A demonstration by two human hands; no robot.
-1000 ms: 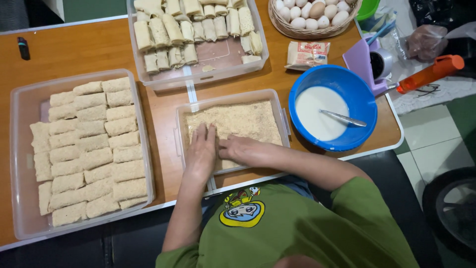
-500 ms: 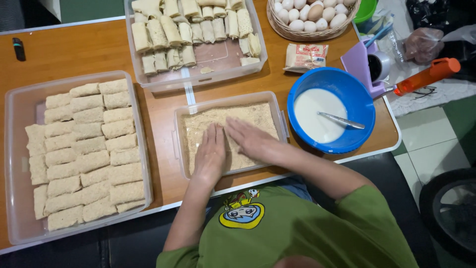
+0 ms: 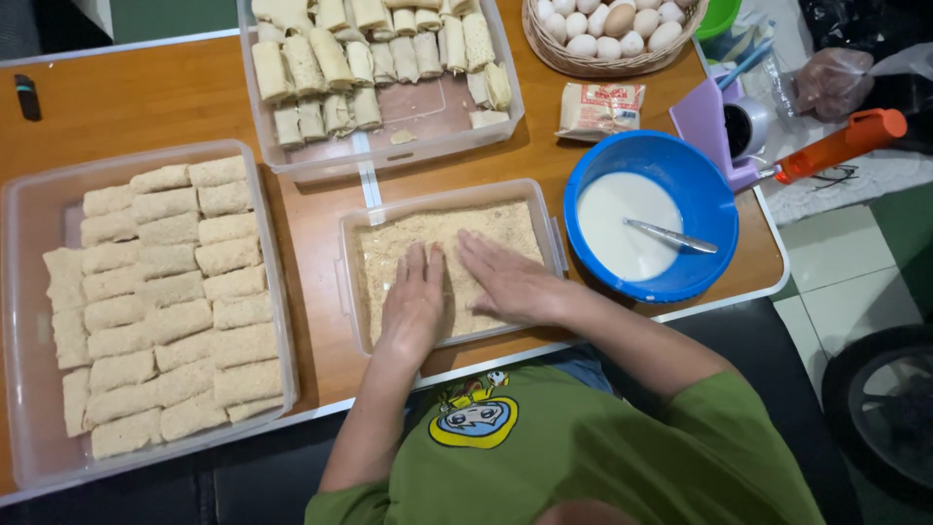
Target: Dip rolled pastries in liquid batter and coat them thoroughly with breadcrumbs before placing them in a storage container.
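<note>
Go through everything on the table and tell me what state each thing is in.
Crumb tray: open, both hands pressing inside.
Left hand: flat, palm down.
Right hand: flat, palm down.
Left tub: nearly full of breaded rolls.
Top tub: partly emptied.
Blue bowl: holds white liquid, spoon.

A home kitchen — egg basket (image 3: 610,29), batter bowl (image 3: 649,216), trays of breaded rolls (image 3: 160,301).

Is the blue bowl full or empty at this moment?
Partly full: the blue bowl holds white liquid covering its bottom, well below the rim, with a metal spoon lying in it.
</note>
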